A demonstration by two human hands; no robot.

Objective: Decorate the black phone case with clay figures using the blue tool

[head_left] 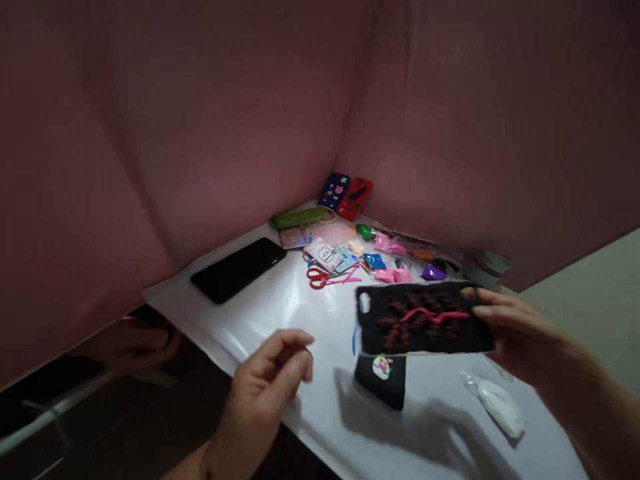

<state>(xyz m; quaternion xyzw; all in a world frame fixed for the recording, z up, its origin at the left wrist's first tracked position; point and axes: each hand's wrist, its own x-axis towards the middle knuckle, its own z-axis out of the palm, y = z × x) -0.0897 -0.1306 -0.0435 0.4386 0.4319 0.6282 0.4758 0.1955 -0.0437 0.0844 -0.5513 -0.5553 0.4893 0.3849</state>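
My right hand (520,333) grips the right end of a black phone case (425,319) with a pink wavy strip and reddish marks on it, held flat above the white table sheet (300,313). My left hand (267,387) hovers near the table's front edge with its fingers loosely curled and nothing visible in them. Under the held case lies a second black case (383,380) with a small white and pink figure on it.
A black phone (239,269) lies at the left. Red scissors (320,277), pink and blue clay packets (390,260), stickers and a green tube (299,217) crowd the back corner. Blue and red cases (346,195) lean on the pink backdrop. A white bag (500,403) lies at the right.
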